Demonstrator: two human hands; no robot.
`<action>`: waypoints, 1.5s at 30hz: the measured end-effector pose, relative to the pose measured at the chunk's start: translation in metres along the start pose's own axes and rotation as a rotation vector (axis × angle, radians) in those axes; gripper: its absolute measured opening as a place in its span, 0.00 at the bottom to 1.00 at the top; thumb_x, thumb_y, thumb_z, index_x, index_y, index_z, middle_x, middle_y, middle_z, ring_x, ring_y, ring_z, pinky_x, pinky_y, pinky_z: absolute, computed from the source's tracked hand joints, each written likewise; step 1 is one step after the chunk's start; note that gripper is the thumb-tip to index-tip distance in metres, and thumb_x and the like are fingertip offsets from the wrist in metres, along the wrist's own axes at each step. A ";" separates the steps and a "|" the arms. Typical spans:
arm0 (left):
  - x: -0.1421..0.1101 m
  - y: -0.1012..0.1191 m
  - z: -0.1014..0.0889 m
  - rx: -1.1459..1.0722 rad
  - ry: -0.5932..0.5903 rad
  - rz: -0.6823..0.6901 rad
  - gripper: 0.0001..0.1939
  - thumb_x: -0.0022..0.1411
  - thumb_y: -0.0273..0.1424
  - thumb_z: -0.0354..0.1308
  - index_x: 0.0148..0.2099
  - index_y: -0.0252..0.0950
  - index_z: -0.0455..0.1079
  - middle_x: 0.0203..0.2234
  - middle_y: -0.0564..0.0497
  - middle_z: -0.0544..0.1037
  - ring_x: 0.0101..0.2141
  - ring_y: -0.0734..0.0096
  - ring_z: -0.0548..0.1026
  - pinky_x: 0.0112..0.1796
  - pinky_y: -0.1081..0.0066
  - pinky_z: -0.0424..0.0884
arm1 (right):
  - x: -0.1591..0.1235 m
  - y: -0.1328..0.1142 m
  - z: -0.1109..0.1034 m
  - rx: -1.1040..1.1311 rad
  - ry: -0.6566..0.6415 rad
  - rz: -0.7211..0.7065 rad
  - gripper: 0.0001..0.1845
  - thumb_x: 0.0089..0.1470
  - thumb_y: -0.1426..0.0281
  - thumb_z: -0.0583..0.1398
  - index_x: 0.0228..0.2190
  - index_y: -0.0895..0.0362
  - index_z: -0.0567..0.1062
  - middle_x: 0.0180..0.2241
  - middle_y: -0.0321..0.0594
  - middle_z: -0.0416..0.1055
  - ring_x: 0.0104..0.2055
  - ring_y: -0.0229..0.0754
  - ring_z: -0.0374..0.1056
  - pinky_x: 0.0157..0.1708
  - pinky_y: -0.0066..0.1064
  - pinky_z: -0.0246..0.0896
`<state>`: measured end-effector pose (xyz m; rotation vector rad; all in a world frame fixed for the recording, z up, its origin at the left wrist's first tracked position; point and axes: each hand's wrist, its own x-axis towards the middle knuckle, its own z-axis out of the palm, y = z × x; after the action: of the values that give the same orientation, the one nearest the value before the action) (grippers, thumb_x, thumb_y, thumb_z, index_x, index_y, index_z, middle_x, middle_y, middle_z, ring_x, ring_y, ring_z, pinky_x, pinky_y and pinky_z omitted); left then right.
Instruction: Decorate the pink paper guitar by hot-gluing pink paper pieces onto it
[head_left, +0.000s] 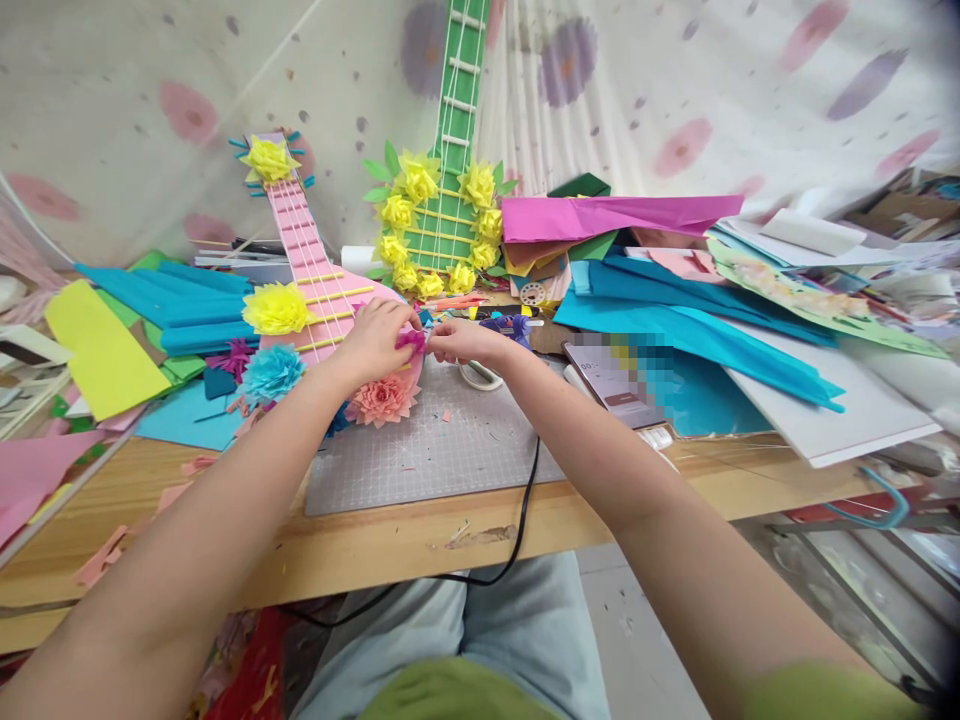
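A pink paper guitar (300, 235) with yellow frets and white strings leans at the left of centre. Paper flowers decorate it: a yellow flower (276, 308), a light blue flower (271, 374) and a coral flower (384, 400). Over its body, my left hand (377, 338) is closed on a small magenta paper flower (410, 343). My right hand (463, 342) is closed in a pinch just right of that flower; what its fingertips hold is too small to make out. Behind my right wrist lies a purple glue gun (510, 326).
A green paper guitar (442, 225) with yellow flowers stands behind. Coloured paper (697, 315) is piled right, beside a phone (615, 385). Blue paper (180, 310) lies left. A grey cutting mat (435, 460) covers the wooden table's (315, 560) front; a black cable (523, 510) hangs over its edge.
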<state>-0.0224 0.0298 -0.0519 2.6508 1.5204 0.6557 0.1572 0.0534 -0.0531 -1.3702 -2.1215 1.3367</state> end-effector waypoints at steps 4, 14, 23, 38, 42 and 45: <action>-0.002 0.000 -0.001 -0.020 0.008 -0.007 0.11 0.54 0.32 0.54 0.41 0.38 0.70 0.43 0.46 0.76 0.49 0.56 0.69 0.52 0.55 0.61 | -0.007 0.008 0.004 0.132 0.062 -0.050 0.10 0.52 0.65 0.58 0.24 0.57 0.67 0.24 0.32 0.66 0.22 0.29 0.56 0.21 0.23 0.48; -0.003 0.000 -0.001 -0.023 0.004 -0.024 0.10 0.55 0.31 0.55 0.41 0.38 0.69 0.43 0.46 0.76 0.49 0.57 0.68 0.52 0.57 0.61 | -0.010 0.032 0.038 -0.022 0.493 -0.210 0.07 0.51 0.69 0.59 0.33 0.57 0.75 0.34 0.36 0.73 0.33 0.35 0.64 0.36 0.27 0.58; -0.002 0.002 0.000 -0.015 0.002 -0.024 0.11 0.54 0.30 0.55 0.41 0.39 0.69 0.43 0.46 0.76 0.49 0.56 0.68 0.52 0.57 0.61 | -0.003 0.025 0.046 -0.157 0.579 -0.175 0.06 0.51 0.70 0.60 0.32 0.57 0.76 0.34 0.36 0.73 0.35 0.37 0.65 0.37 0.28 0.56; -0.015 -0.008 -0.031 -0.084 0.213 -0.256 0.08 0.59 0.32 0.53 0.43 0.41 0.64 0.44 0.48 0.73 0.49 0.61 0.67 0.52 0.58 0.64 | 0.002 0.025 0.044 -0.125 0.572 -0.241 0.06 0.49 0.70 0.61 0.32 0.56 0.75 0.32 0.36 0.71 0.34 0.36 0.65 0.38 0.27 0.58; -0.019 -0.016 -0.032 -0.088 0.240 -0.289 0.09 0.58 0.32 0.54 0.42 0.41 0.63 0.44 0.48 0.72 0.50 0.60 0.66 0.50 0.59 0.66 | 0.005 0.025 0.044 -0.066 0.538 -0.257 0.08 0.49 0.71 0.60 0.33 0.58 0.76 0.32 0.36 0.71 0.33 0.35 0.64 0.37 0.27 0.59; -0.021 -0.017 -0.032 -0.093 0.236 -0.284 0.09 0.57 0.31 0.54 0.42 0.41 0.63 0.44 0.48 0.72 0.50 0.59 0.66 0.49 0.58 0.67 | 0.005 0.025 0.042 0.013 0.499 -0.263 0.11 0.48 0.71 0.60 0.36 0.59 0.76 0.33 0.37 0.71 0.31 0.34 0.63 0.37 0.27 0.59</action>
<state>-0.0571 0.0155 -0.0338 2.2936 1.8262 1.0144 0.1414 0.0379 -0.0965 -1.2098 -1.8629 0.8027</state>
